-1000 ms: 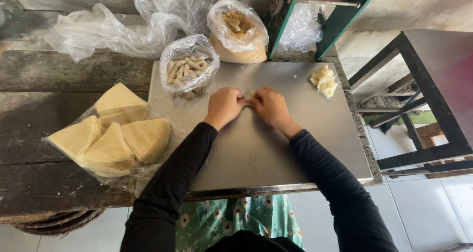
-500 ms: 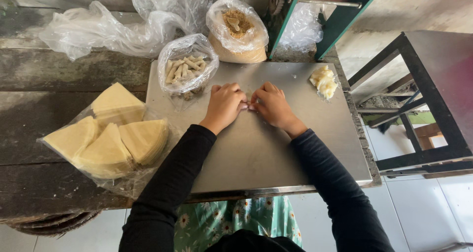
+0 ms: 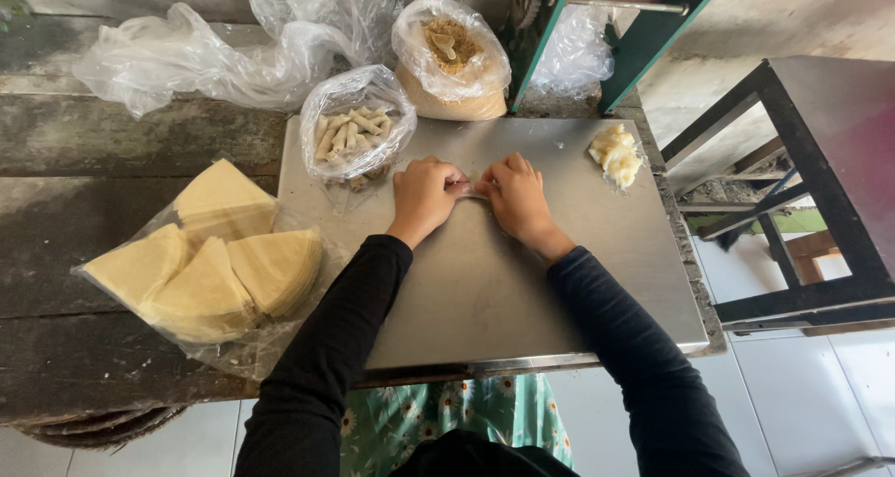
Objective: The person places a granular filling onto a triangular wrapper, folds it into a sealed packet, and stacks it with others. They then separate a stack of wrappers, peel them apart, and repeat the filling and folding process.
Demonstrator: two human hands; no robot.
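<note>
My left hand (image 3: 426, 193) and my right hand (image 3: 515, 195) are side by side on a steel sheet (image 3: 485, 290), fingers curled over a small pale roll of pastry (image 3: 473, 190) that is mostly hidden between them. Just beyond my left hand stands an open plastic bag of finished small rolls (image 3: 352, 134). Behind it is a bag of brown crumbly filling (image 3: 450, 53). A lump of pale yellow dough or paste (image 3: 614, 153) lies on the sheet to the right of my right hand.
Stacks of triangular pastry wrappers (image 3: 210, 267) lie on plastic on the dark wooden table (image 3: 75, 141) at left. Crumpled clear plastic bags (image 3: 205, 53) lie at the back. A green machine frame (image 3: 615, 39) and a dark metal stand (image 3: 802, 169) are at right.
Both hands have shifted slightly on the roll, staying pressed together in the same spot; nothing else moved.
</note>
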